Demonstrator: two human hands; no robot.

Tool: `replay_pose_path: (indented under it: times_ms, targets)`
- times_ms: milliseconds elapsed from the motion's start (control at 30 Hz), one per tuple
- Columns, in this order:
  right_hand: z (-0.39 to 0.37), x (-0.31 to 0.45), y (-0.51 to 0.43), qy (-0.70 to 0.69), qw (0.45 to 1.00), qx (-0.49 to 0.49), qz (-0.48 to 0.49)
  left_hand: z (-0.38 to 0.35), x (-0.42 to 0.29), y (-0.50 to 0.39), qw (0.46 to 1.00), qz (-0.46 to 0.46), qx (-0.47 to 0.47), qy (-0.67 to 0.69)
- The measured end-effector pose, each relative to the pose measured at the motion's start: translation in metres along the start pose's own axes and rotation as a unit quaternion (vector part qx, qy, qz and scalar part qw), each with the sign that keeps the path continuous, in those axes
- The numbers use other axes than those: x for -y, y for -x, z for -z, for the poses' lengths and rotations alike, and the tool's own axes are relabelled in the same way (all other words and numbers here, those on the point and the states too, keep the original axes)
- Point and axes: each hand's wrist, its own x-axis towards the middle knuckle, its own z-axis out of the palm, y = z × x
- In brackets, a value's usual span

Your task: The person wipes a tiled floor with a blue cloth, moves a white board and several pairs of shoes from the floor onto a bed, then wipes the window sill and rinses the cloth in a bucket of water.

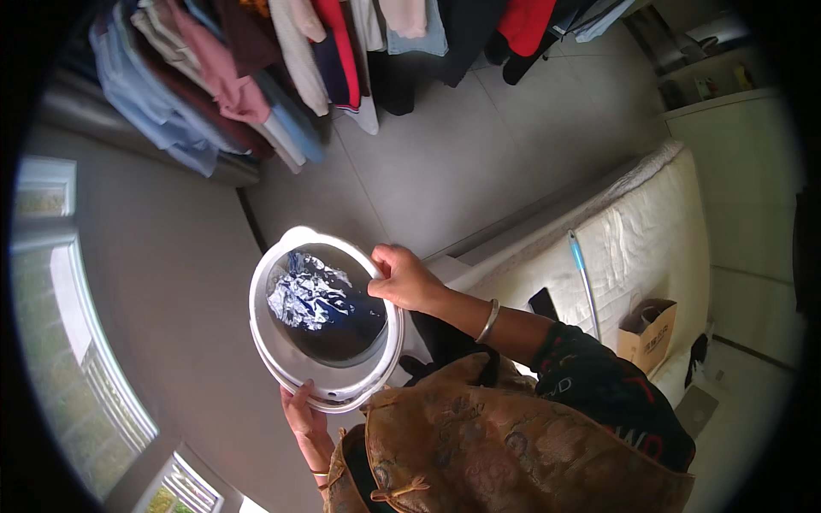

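A round white plastic bucket (262, 330) is held up in front of my body. Dark water (333, 340) fills its lower part, with bright reflections across the surface. My right hand (405, 279) grips the rim on the far right side, the thumb over the edge. Below, my left hand (303, 410) holds the near side of the bucket, thumb against the rim and the other fingers hidden underneath. A silver bangle (489, 320) circles my right wrist.
Clothes (244, 96) hang along the far side above a grey tiled floor (436, 154). On the right, a bed (616, 256) bears a blue-handled pole (582, 276), a dark phone-like object (544, 304) and a paper bag (648, 333). Windows (83, 333) are at left, in a grey wall (167, 269).
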Motion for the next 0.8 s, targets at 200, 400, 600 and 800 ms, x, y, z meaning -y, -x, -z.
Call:
replay_pose_path:
  times_ms: [200,400,600,800]
  targets:
    - [0.04,-0.084,-0.093,0.118,0.987,-0.062,-0.085,-0.034,0.034,-0.141,0.994,0.047,0.054,-0.083]
    - [0.059,-0.235,-0.168,0.176,0.971,-0.099,-0.13,-0.046,0.102,-0.291,0.981,0.018,0.13,-0.145]
    - [0.065,-0.372,-0.248,0.163,0.965,-0.131,-0.155,-0.048,0.187,-0.434,0.986,0.057,0.097,-0.123]
    - [0.051,-0.433,-0.277,0.009,0.977,-0.14,-0.16,-0.048,0.232,-0.495,0.986,0.009,0.081,-0.143]
